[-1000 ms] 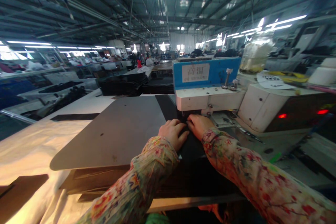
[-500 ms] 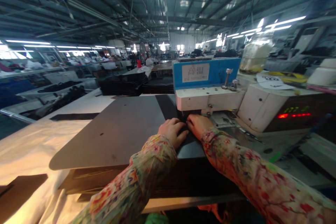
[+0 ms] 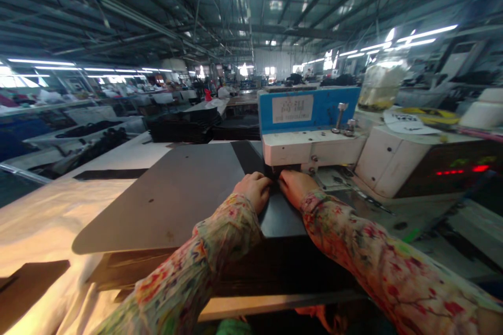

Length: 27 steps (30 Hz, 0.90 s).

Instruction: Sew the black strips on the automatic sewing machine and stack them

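Note:
A flat black strip (image 3: 247, 156) lies across the grey metal plate (image 3: 188, 188), and its near part reaches under the front of a blue and white machine head (image 3: 310, 149). My left hand (image 3: 254, 189) rests on the strip at the left of the head, fingers bent and closed together over its edge. Close beside it, my right hand (image 3: 295, 186) has thumb and fingers pinched at the strip's other edge, just below the head. The fingertips of both hands are partly hidden, and so is the strip beneath them.
A control box (image 3: 416, 162) with a lit display stands at right. Behind it are a jar (image 3: 383, 84) and a yellow ring (image 3: 432, 115). Stacks of black pieces (image 3: 183, 126) lie beyond the plate. Brown sheets (image 3: 129, 269) are below it, and a brown piece (image 3: 33, 288) lies at left.
My left hand has shifted slightly left, its fingers now more drawn in. The black strip's near end has moved forward, baring the plate between my wrists. The right hand is nearly still.

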Available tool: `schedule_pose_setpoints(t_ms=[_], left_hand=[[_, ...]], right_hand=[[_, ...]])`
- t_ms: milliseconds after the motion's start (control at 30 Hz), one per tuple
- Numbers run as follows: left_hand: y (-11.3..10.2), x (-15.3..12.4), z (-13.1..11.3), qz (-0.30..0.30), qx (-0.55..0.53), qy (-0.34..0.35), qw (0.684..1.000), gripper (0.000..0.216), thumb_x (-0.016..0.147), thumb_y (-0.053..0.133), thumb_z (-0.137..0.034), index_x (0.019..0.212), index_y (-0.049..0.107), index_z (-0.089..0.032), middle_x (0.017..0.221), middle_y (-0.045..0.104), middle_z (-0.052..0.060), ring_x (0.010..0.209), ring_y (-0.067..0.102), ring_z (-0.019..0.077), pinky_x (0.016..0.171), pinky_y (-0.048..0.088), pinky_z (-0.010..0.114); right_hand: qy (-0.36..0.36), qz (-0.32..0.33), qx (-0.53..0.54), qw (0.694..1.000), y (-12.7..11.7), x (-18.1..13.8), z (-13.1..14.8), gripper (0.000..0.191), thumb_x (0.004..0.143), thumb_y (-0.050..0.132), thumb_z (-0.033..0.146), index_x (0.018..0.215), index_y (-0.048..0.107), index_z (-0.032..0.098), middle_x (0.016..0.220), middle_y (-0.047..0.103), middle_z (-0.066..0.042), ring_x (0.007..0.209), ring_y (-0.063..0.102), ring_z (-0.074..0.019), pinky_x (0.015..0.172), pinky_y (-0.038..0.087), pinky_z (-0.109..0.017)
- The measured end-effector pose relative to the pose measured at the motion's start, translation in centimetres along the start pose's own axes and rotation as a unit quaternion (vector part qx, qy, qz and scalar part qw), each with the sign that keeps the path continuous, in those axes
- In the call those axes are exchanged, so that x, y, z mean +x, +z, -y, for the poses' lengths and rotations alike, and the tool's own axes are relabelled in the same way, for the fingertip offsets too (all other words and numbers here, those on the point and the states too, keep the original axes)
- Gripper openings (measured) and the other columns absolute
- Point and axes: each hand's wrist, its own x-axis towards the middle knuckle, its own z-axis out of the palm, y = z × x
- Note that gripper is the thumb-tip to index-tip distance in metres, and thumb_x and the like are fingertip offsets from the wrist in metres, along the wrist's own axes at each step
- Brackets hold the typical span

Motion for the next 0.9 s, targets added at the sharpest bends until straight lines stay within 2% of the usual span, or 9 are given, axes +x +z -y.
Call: schedule_pose_setpoints(t_ms=[167, 367, 500, 633, 767, 900], left_hand=[[0.0, 0.5, 0.7, -0.002, 0.014, -0.012, 1.0, 0.028, 0.075, 0.039, -0.021, 0.097, 0.056, -0.025, 0.098, 0.052, 0.002, 0.087, 0.047, 0.0173, 0.08, 0.04, 0.029], [0.3, 1.7, 1.6, 0.007, 0.045, -0.034, 0.998, 0.028, 0.077, 0.037, -0.023, 0.098, 0.056, -0.025, 0.099, 0.052, 0.002, 0.089, 0.047, 0.0184, 0.078, 0.041, 0.03], [0.1, 2.6, 2.9, 0.016, 0.081, -0.081, 0.993, 0.028, 0.079, 0.035, -0.03, 0.099, 0.055, -0.03, 0.101, 0.052, 0.0, 0.091, 0.047, 0.0196, 0.075, 0.042, 0.031], [-0.5, 2.7, 5.0, 0.026, 0.108, -0.112, 0.988, 0.029, 0.079, 0.034, -0.034, 0.099, 0.054, -0.031, 0.103, 0.051, 0.001, 0.093, 0.047, 0.022, 0.071, 0.043, 0.034], [-1.4, 2.5, 6.4, 0.049, 0.131, -0.087, 0.986, 0.028, 0.078, 0.035, -0.031, 0.097, 0.056, -0.028, 0.101, 0.052, 0.002, 0.093, 0.047, 0.0195, 0.075, 0.041, 0.03], [-2.0, 3.3, 5.7, 0.102, 0.159, -0.049, 0.981, 0.031, 0.077, 0.038, -0.039, 0.09, 0.059, -0.021, 0.093, 0.055, 0.005, 0.086, 0.052, 0.019, 0.073, 0.042, 0.027]], right_hand=[[0.001, 0.007, -0.011, 1.0, -0.5, -0.1, 0.4, 0.015, 0.08, 0.04, 0.021, 0.079, 0.054, 0.016, 0.078, 0.06, -0.006, 0.069, 0.057, -0.0183, 0.053, 0.038, -0.024], [-0.014, -0.011, -0.011, 1.0, 0.0, -0.2, 0.1, 0.015, 0.08, 0.04, 0.018, 0.082, 0.054, 0.016, 0.079, 0.059, -0.006, 0.07, 0.057, -0.0178, 0.054, 0.039, -0.024], [-0.045, -0.028, 0.036, 0.998, 0.4, -0.9, -0.3, 0.015, 0.078, 0.042, 0.017, 0.082, 0.057, 0.016, 0.08, 0.057, -0.006, 0.073, 0.054, -0.0162, 0.062, 0.04, -0.024], [-0.086, -0.054, 0.11, 0.989, 0.4, -3.1, -0.3, 0.016, 0.076, 0.047, 0.015, 0.087, 0.059, 0.014, 0.084, 0.054, -0.007, 0.081, 0.049, -0.0167, 0.072, 0.039, -0.025], [-0.11, -0.091, 0.18, 0.973, 0.3, -5.0, 0.1, 0.017, 0.076, 0.045, 0.012, 0.086, 0.059, 0.014, 0.083, 0.052, -0.006, 0.081, 0.046, -0.0164, 0.073, 0.038, -0.027], [-0.118, -0.112, 0.195, 0.967, 0.3, -5.3, 0.2, 0.016, 0.077, 0.043, 0.012, 0.082, 0.058, 0.014, 0.08, 0.052, -0.005, 0.078, 0.045, -0.0165, 0.071, 0.038, -0.028]])
